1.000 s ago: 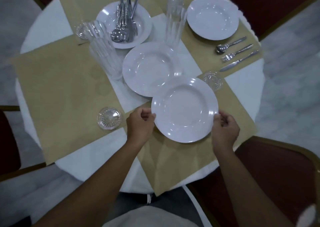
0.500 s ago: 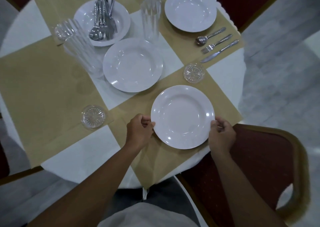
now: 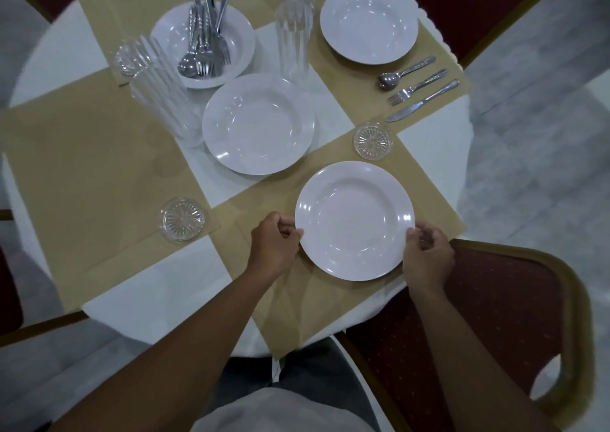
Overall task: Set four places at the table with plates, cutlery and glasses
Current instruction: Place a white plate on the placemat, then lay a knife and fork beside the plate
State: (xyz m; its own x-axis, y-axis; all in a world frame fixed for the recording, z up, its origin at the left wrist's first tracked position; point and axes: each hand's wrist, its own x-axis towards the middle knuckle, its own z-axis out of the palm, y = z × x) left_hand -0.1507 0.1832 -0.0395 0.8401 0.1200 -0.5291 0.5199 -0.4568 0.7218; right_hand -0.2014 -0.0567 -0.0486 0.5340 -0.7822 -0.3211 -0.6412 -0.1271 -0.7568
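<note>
A: Which step?
B: Seating the near plate (image 3: 355, 220) on its placemat (image 3: 297, 299). Place 2 of 4, I'd say.
A: Grip?
B: Left hand (image 3: 272, 245) and right hand (image 3: 429, 253) hold opposite rims, fingers (image 3: 424, 245) curled, plate between them.
A: Next?
B: Release, then fetch spoon, fork and knife from the cutlery pile (image 3: 204, 45).

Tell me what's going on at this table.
A person is setting places. The left hand and right hand pinch a plate by its rim at the near mat. The far mat holds a second plate, spoon, fork and knife. A spare plate, a dish of cutlery and stacked glasses sit mid-table.
</note>
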